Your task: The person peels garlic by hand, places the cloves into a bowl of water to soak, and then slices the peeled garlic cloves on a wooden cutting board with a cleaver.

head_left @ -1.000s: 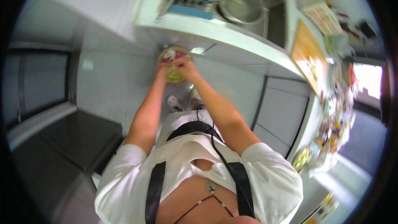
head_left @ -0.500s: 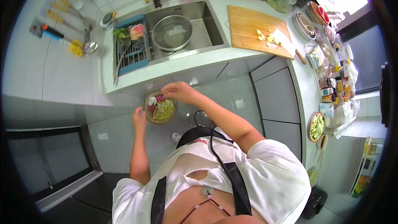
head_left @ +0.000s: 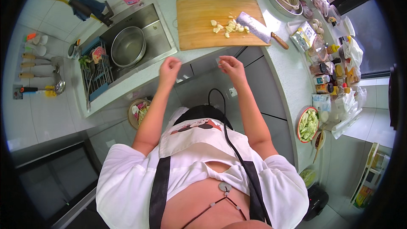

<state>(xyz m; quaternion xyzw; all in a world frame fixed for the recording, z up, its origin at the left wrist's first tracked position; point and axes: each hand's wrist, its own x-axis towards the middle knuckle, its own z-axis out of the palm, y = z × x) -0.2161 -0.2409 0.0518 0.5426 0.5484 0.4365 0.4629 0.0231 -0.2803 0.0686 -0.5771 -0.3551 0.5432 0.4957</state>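
My left hand (head_left: 170,68) is raised by the counter's front edge, near the sink, with its fingers curled in and nothing visible in them. To its right, my right hand (head_left: 232,67) hovers in front of the wooden cutting board (head_left: 197,15), fingers bent toward the thumb and no object showing. Neither hand touches the board. Peeled garlic cloves (head_left: 231,26), some in pieces, lie on its right half. Next to them rests a cleaver (head_left: 254,27), its brown handle (head_left: 280,40) sticking out past the board's right edge.
The steel sink (head_left: 159,29) holds a metal basin (head_left: 128,46) and a blue drying rack (head_left: 99,91). A waste bin (head_left: 132,114) with scraps stands below the counter on the left. Jars and bottles (head_left: 323,78) and a plate of sliced greens (head_left: 308,124) line the right counter.
Both hands have left the waste bin and risen to the counter's front edge, moving right. The view has turned toward the cutting board.
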